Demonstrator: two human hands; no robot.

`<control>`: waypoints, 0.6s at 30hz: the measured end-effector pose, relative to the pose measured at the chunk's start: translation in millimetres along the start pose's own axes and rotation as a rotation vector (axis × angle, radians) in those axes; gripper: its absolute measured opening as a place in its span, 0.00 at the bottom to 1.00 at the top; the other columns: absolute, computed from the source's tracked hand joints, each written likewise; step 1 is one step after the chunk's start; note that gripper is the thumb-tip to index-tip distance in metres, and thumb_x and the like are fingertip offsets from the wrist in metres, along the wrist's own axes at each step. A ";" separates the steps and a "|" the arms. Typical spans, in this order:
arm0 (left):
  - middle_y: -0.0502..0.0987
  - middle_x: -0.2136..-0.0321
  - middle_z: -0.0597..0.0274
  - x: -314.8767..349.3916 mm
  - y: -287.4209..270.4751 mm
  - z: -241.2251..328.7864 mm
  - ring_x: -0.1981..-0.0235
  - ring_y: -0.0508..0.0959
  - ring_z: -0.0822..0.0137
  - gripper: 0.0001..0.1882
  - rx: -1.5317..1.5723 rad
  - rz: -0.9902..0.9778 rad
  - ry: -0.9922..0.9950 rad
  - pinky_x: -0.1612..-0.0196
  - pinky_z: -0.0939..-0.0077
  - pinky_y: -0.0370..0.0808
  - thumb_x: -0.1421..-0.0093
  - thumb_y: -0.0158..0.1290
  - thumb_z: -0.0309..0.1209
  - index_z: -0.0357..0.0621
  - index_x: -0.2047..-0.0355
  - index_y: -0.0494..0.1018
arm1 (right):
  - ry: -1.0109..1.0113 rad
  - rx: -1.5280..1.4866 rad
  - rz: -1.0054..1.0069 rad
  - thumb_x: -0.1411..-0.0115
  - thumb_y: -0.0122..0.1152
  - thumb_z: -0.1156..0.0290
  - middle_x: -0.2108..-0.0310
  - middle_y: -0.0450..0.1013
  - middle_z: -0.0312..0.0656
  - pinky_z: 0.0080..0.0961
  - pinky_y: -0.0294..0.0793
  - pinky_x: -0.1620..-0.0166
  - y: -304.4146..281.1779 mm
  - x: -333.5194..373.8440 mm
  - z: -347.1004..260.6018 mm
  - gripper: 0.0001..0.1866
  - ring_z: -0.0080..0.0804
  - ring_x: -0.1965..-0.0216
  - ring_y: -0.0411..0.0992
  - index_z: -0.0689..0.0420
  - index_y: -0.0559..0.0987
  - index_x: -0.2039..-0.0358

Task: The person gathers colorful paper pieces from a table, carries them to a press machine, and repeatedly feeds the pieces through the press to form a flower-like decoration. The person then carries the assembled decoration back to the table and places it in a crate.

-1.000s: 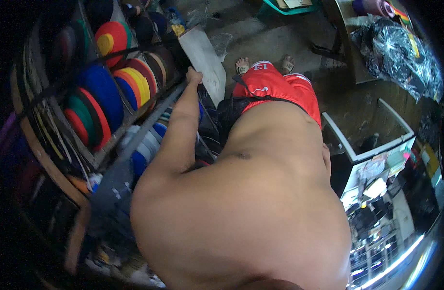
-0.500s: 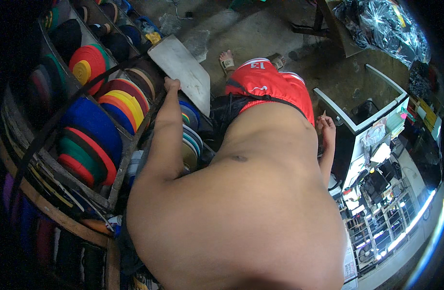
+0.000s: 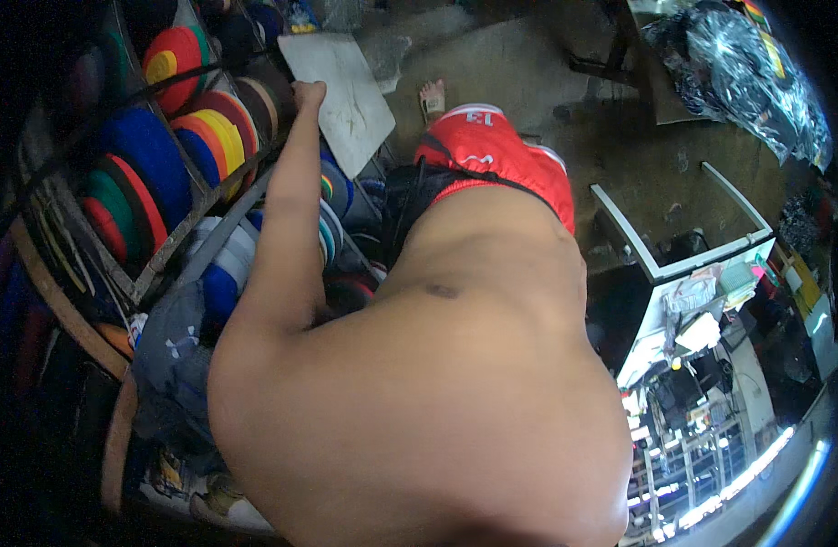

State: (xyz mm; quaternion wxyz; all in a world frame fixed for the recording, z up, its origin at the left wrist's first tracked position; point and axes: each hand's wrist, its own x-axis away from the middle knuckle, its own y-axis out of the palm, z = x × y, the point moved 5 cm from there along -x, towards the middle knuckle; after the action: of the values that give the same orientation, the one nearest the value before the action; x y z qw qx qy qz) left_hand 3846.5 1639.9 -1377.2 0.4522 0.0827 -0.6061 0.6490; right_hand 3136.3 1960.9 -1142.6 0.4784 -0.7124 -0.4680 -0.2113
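My left arm reaches forward past the rack, and my left hand (image 3: 310,93) is closed at the left edge of a flat, pale rectangular board (image 3: 344,109). The board slants beside the rack, with faint scuff marks on its face. Beyond the hand's wrist, its fingertips are hidden. My right hand does not show; my torso covers that side. Close to the left hand, a brown and tan roll (image 3: 262,105) rests in the rack, and a blue roll (image 3: 339,190) lies below the board.
A metal rack (image 3: 196,219) at left holds several rolls of coloured strap. At right stands a white-framed table (image 3: 661,270) with papers on it. A clear plastic bundle (image 3: 747,77) sits on a far-right surface. The floor (image 3: 519,55) is grey concrete.
The board has turned and shifted left with my left hand at its edge. My right hand, seen earlier with a small thing at its fingers, has gone out of sight. The whole view has shifted.
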 end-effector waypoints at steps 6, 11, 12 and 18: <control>0.75 0.81 0.56 132.4 97.7 94.9 0.84 0.73 0.64 0.13 0.122 -0.454 0.461 0.81 0.68 0.69 0.45 0.45 0.36 0.39 0.68 0.71 | 0.003 -0.109 0.181 0.42 0.53 0.71 0.78 0.70 0.35 0.21 0.63 0.80 -97.6 -41.6 0.5 0.10 0.22 0.80 0.65 0.59 0.71 0.60; 0.74 0.81 0.57 279.1 202.5 219.9 0.90 0.66 0.69 0.19 -0.106 -0.594 0.567 0.88 0.71 0.60 0.36 0.40 0.44 0.41 0.69 0.71 | -0.066 -0.313 0.405 0.44 0.50 0.73 0.81 0.68 0.39 0.24 0.66 0.81 -212.2 -88.1 18.9 0.07 0.28 0.84 0.67 0.61 0.68 0.65; 0.73 0.84 0.56 317.4 222.0 242.4 0.88 0.70 0.67 0.19 -0.097 -0.711 0.528 0.86 0.69 0.64 0.38 0.41 0.44 0.38 0.68 0.71 | -0.120 -0.412 0.382 0.44 0.49 0.73 0.82 0.69 0.40 0.25 0.65 0.82 -237.6 -89.7 29.0 0.06 0.29 0.85 0.67 0.62 0.69 0.69; 0.77 0.74 0.57 542.2 350.6 448.9 0.78 0.76 0.65 0.12 -0.281 -0.897 0.667 0.79 0.70 0.71 0.39 0.46 0.36 0.43 0.59 0.69 | 0.244 -1.116 0.222 0.46 0.42 0.69 0.84 0.70 0.41 0.29 0.62 0.82 -330.0 -115.0 127.4 0.13 0.31 0.85 0.65 0.55 0.72 0.84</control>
State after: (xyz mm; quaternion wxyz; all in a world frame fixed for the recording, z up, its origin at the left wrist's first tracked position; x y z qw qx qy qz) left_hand 3094.6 1567.7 -1158.5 0.8565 0.0616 -0.4168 0.2981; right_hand 2776.6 2054.0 -1126.8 0.1000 -0.8720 -0.1498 -0.4551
